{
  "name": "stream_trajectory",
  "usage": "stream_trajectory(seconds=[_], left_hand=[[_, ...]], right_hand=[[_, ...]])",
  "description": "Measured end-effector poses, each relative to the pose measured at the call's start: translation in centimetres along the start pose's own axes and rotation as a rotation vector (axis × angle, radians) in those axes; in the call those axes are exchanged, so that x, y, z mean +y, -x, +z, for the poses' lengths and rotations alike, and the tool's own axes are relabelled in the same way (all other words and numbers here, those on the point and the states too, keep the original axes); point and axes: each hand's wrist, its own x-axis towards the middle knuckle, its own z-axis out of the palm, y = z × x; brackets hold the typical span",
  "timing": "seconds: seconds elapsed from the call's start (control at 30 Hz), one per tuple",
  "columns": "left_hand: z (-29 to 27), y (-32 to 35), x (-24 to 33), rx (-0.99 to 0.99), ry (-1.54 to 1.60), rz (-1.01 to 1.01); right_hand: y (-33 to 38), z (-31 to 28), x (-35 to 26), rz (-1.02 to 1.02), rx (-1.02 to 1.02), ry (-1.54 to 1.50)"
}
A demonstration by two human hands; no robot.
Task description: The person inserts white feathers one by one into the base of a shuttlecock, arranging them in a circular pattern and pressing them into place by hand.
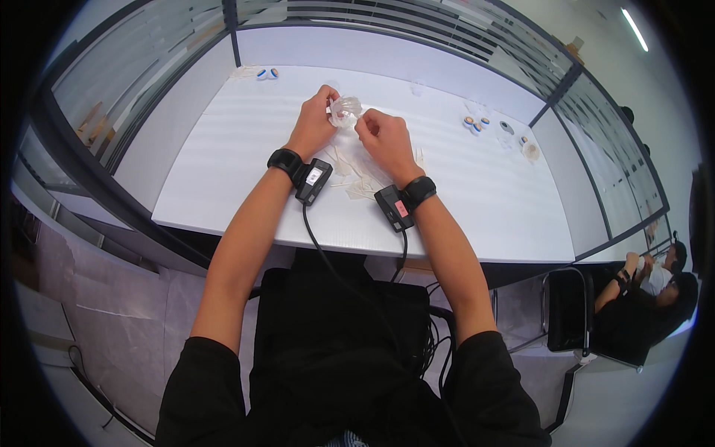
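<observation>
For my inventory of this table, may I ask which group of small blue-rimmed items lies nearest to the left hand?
The pair, near the far left corner of the table; the cluster of three lies farther away, right of the right hand.

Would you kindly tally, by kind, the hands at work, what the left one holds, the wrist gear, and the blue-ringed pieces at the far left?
Hands: 2
Clear plastic item: 1
Wristbands: 2
Black boxes: 2
Blue-ringed pieces: 2
Total: 9
</observation>
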Motion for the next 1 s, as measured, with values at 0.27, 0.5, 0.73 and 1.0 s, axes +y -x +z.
stream_trajectory(seconds=[0.27,0.5,0.73,1.0], left_hand=[[-0.1,-0.2,-0.5,-0.036,-0.024,0.028],[0.0,-0.2,-0.5,-0.057,-0.028,0.025],[0.3,-0.3,-0.5,-0.066,0.014,0.063],[0.0,-0.2,0.1,-0.098,-0.005,0.047]], right_hand=[[-0.2,0.2,0.2,0.019,0.04,-0.029],[-0.3,0.3,0.3,-0.013,0.039,0.024],[-0.3,0.4,0.9,-0.039,0.018,-0.034],[-0.3,0.5,0.8,-0.031,0.02,-0.109]])
